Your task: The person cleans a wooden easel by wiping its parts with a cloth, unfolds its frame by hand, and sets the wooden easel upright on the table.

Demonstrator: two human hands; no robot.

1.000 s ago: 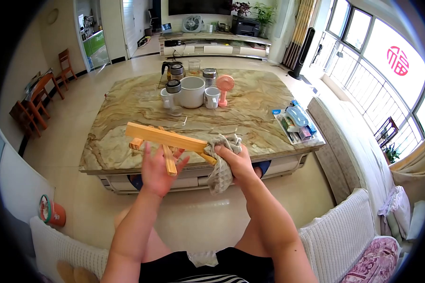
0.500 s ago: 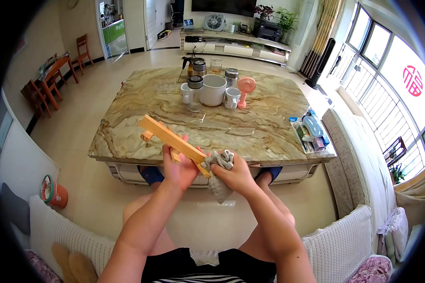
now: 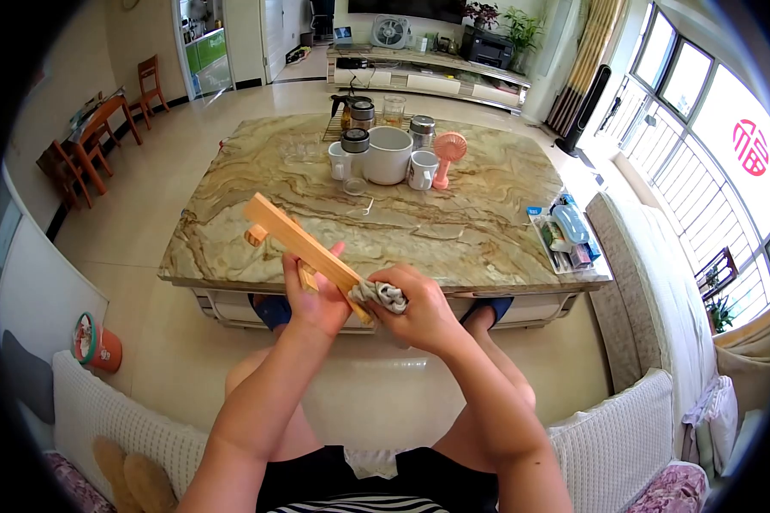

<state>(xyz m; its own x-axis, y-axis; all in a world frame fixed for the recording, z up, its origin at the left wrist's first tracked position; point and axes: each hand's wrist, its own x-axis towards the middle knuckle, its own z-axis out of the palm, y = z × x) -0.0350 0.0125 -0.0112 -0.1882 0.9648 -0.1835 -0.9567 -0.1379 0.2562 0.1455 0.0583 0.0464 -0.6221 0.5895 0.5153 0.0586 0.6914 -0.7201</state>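
A light wooden piece [image 3: 303,243], a long flat bar with shorter wooden parts on its underside, is held up at a slant before the table's near edge. My left hand [image 3: 316,299] grips it from below near its lower end, fingers around it. A crumpled grey cloth [image 3: 380,295] is bunched in my right hand [image 3: 415,308], closed around it. The cloth presses against the bar's right side near its lower end. Part of the wooden piece's underside is hidden behind my left hand.
On the marble-patterned table [image 3: 257,184] stand a white pot [image 3: 387,156], mugs, lidded jars and a pink handheld fan [image 3: 447,156]. A packet of wipes [image 3: 569,224] lies among small items at the right edge. An orange bin [image 3: 101,346] stands on the floor at left.
My right hand and the cloth have shifted slightly up and left along the bar, and less cloth hangs below. The wooden piece has moved a little up and left.
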